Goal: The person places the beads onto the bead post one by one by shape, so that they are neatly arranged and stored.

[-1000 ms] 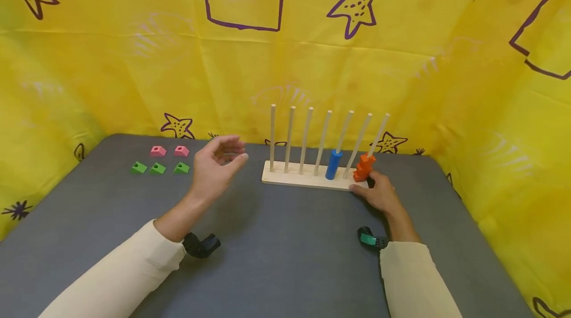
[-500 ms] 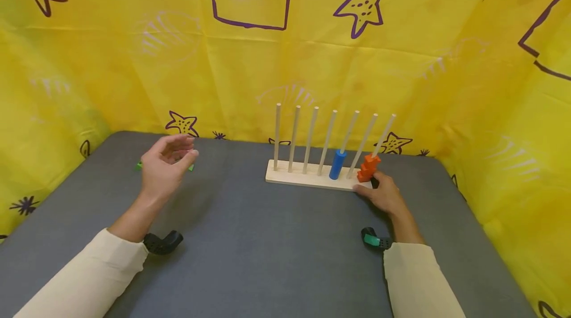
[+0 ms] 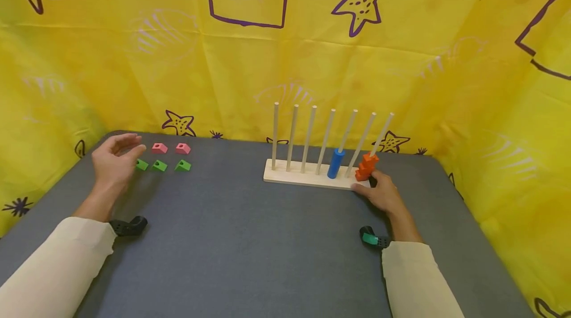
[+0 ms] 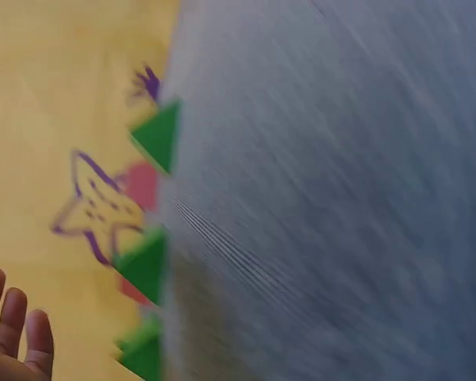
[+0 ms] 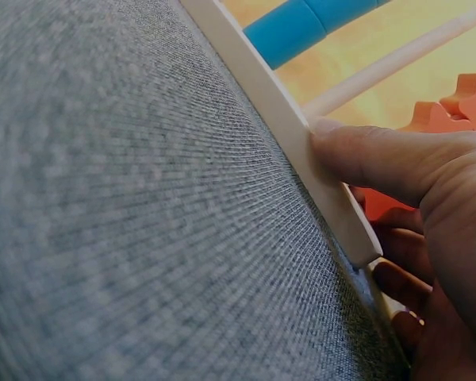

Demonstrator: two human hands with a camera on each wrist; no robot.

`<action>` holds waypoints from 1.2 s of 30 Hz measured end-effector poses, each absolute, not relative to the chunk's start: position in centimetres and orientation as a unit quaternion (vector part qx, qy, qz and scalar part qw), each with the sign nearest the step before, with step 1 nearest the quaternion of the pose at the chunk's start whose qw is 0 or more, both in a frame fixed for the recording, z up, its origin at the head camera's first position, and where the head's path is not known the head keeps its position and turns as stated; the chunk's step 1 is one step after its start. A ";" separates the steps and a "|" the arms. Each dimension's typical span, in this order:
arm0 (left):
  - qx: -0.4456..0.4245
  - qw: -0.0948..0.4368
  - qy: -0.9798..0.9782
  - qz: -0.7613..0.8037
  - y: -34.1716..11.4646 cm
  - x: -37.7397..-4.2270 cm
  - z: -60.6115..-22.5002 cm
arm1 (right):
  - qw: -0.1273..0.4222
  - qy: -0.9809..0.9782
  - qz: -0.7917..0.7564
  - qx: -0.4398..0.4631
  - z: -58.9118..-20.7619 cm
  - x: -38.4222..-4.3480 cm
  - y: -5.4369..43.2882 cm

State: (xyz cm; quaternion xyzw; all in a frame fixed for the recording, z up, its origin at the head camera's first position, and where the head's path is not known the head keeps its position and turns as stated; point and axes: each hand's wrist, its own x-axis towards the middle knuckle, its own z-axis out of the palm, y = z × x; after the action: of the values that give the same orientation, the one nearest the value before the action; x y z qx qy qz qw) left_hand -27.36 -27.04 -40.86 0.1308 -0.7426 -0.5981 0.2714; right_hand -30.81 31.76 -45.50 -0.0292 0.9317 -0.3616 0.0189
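At the right end of the wooden peg rack (image 3: pixel 292 178), my right hand (image 3: pixel 382 193) grips the base. In the right wrist view its thumb (image 5: pixel 373 155) presses the front edge and the fingers curl round the end. Orange notched pieces (image 3: pixel 367 167) are stacked on the last peg beside that hand, and a blue cylinder (image 3: pixel 336 163) sits on another peg. My left hand (image 3: pixel 112 163) hovers at the far left with loosely bent fingers and holds nothing. Just right of it are several green triangular blocks (image 3: pixel 159 165), the leftmost partly hidden, and two pink blocks (image 3: pixel 183 148) behind them.
The things stand on a dark grey table (image 3: pixel 250 238). A yellow patterned cloth (image 3: pixel 241 75) hangs behind the table and along both sides. The rack's upright pegs (image 3: pixel 305 139) rise high above its base.
My left hand has moved left, from the middle-left of the table, past the pink and green blocks to their left side. The right hand keeps its grip on the rack.
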 end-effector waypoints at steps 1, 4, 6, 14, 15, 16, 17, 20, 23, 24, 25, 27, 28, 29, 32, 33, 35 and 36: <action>0.135 0.265 -0.726 -0.620 -27.5 -27.4 -41.2 | 0.019 0.932 -0.362 -0.029 -45.5 -30.8 31.8; 0.135 0.233 -0.678 -0.684 -28.9 -27.4 -42.2 | 0.021 0.932 -0.359 -0.029 -45.4 -30.9 31.8; 0.136 0.202 -0.681 -0.690 -29.9 -27.5 -42.6 | 0.021 0.933 -0.358 -0.028 -45.3 -30.9 31.7; 0.112 0.090 -0.866 -0.479 -32.0 -28.0 -44.1 | 0.022 0.932 -0.362 -0.026 -45.2 -30.8 31.6; 0.104 0.085 -0.872 -0.470 -32.0 -28.0 -44.2 | 0.023 0.932 -0.361 -0.026 -45.3 -30.8 31.6; 0.097 0.080 -0.879 -0.461 -32.1 -27.9 -44.2 | 0.024 0.932 -0.362 -0.026 -45.3 -30.8 31.6; 0.093 0.073 -0.885 -0.451 -32.1 -27.9 -44.2 | 0.024 0.932 -0.361 -0.026 -45.3 -30.8 31.6; 0.099 0.057 -0.903 -0.415 -32.0 -27.8 -44.3 | 0.023 0.932 -0.362 -0.025 -45.3 -30.8 31.6; 0.121 0.056 -0.916 -0.378 -31.9 -27.7 -44.2 | 0.024 0.929 -0.368 -0.023 -45.4 -30.8 31.6; 0.128 0.059 -0.920 -0.366 -31.9 -27.6 -44.2 | 0.025 0.928 -0.371 -0.022 -45.4 -30.8 31.6; 0.133 0.064 -0.923 -0.356 -31.9 -27.6 -44.2 | 0.025 0.928 -0.372 -0.022 -45.5 -30.8 31.6; 0.135 0.073 -0.927 -0.343 -31.8 -27.7 -44.2 | 0.025 0.927 -0.375 -0.020 -45.5 -30.8 31.7; 0.134 0.076 -0.928 -0.340 -31.8 -27.6 -44.2 | 0.025 0.926 -0.375 -0.019 -45.5 -30.9 31.7; 0.132 0.078 -0.929 -0.337 -31.7 -27.6 -44.2 | 0.024 0.927 -0.375 -0.019 -45.4 -30.9 31.7; 0.128 0.075 -0.931 -0.334 -31.7 -27.6 -44.2 | 0.024 0.926 -0.376 -0.021 -45.3 -30.9 31.7; 0.127 0.072 -0.931 -0.334 -31.7 -27.6 -44.2 | 0.025 0.926 -0.376 -0.022 -45.2 -30.9 31.7; 0.126 0.068 -0.932 -0.331 -31.5 -27.6 -44.2 | 0.027 0.926 -0.376 -0.021 -45.2 -30.8 31.7; 0.127 0.067 -0.933 -0.330 -31.5 -27.6 -44.2 | 0.028 0.926 -0.376 -0.020 -45.2 -30.7 31.8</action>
State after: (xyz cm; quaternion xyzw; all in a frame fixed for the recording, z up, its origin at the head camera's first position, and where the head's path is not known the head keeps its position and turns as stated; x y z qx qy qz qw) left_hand -27.65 -31.47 -44.22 0.1268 -0.9329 -0.3304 0.0672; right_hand -30.75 31.77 -45.17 -0.0197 0.9259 -0.3762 0.0276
